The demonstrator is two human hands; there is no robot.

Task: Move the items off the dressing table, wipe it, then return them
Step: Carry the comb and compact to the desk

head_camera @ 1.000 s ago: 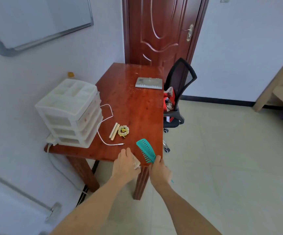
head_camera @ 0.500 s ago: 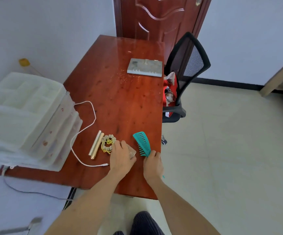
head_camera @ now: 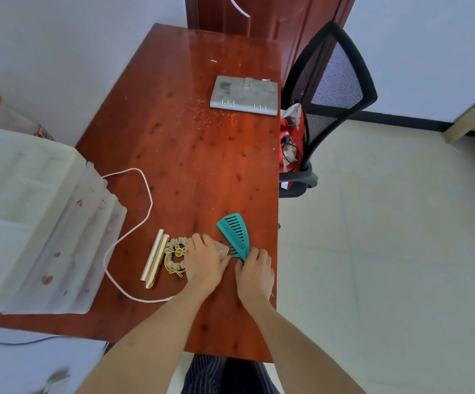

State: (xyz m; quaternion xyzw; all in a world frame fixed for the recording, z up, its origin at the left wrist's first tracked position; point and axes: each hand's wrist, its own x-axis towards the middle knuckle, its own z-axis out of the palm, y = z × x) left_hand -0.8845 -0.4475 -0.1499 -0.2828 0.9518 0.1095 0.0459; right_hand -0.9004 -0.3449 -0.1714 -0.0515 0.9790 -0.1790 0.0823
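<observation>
My right hand (head_camera: 254, 273) grips the handle of a teal wide-tooth comb (head_camera: 234, 231) near the right edge of the red-brown dressing table (head_camera: 190, 155). Beside it, my left hand (head_camera: 205, 260) holds a small flat silvery item (head_camera: 222, 249), mostly hidden under the fingers. Just left of that hand lie hair ties with a yellow charm (head_camera: 175, 257) and two gold tubes (head_camera: 155, 258). A white cable (head_camera: 133, 231) loops past them. A grey flat box (head_camera: 244, 95) sits at the far right of the table, with crumbs in front of it.
A white plastic drawer unit (head_camera: 35, 220) fills the table's left side. A black mesh chair (head_camera: 327, 89) with a red bag (head_camera: 291, 137) stands against the right edge. A dark wooden door (head_camera: 261, 15) is behind the table. Tiled floor (head_camera: 387, 251) spreads to the right.
I have stepped closer, so the table looks larger. Both hands, holding their items, moved from the near edge inward over the table, close to the hair ties.
</observation>
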